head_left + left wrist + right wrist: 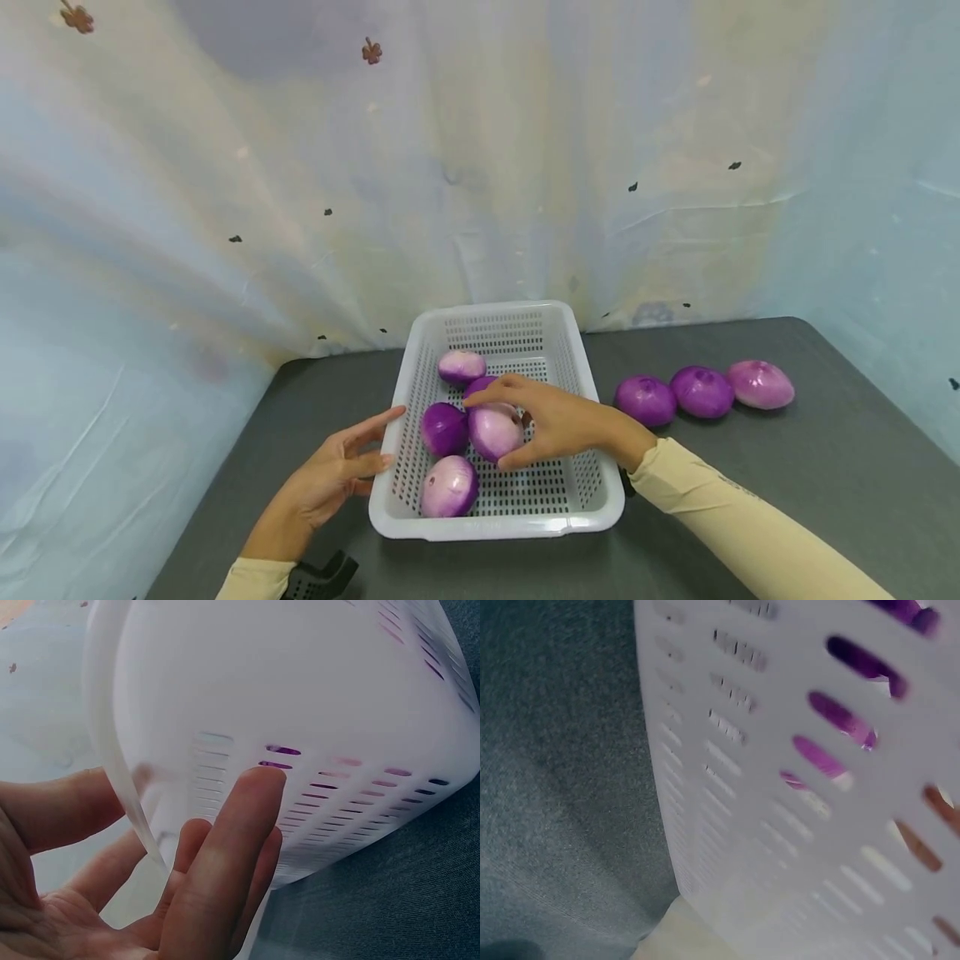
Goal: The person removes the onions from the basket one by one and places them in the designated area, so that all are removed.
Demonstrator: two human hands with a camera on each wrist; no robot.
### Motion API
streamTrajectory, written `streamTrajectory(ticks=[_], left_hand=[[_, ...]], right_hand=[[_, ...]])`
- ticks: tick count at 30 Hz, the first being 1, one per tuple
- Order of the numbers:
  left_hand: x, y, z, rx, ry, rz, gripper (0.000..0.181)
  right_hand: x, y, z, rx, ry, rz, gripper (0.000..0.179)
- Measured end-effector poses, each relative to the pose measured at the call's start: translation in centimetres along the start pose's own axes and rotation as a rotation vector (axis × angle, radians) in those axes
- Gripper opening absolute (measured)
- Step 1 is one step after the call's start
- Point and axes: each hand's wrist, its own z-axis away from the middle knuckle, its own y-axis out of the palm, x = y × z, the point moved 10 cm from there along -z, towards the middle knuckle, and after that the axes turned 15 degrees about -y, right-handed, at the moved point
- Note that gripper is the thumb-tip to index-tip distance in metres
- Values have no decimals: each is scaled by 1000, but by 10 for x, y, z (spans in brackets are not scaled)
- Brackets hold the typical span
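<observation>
A white slotted plastic basket stands on the dark table with several purple onions in it. My left hand holds its left rim; in the left wrist view the rim passes between the fingers of that hand. Inside the basket, my right hand reaches over the right wall and has its fingers and thumb around a pale purple onion. Beside that one lie a darker onion, a pale-topped onion in front and another onion behind. The right wrist view shows mostly the basket's wall.
To the right of the basket, three more onions sit in a row on the table: a near one, a middle one and a paler one. A patterned curtain hangs behind the dark tabletop.
</observation>
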Motion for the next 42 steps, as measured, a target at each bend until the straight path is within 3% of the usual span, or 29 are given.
streamTrajectory(ticks=[6,16,24,33,36,42], left_hand=[[3,-3,-2,-21,-13,0,69],[3,-1,-4,-13,-19,-2,70],[2,-2,-3,-26,-12,0,70],[2,-1,-3,-8,-3,-4,68],[3,-1,-2,-3,-3,-4,68],[1,0,-2,-8,-6,-6,68]], right_hand=[[2,1,-2,25,-45,35,68],[-2,2,0,22,-9,-25,71],[-6,-4,0,-20,43,25,75],[0,-4,0,-9,-20,52,97],[-1,-2,0,13,1,71,100],[-5,-2,1,15,42,53,89]])
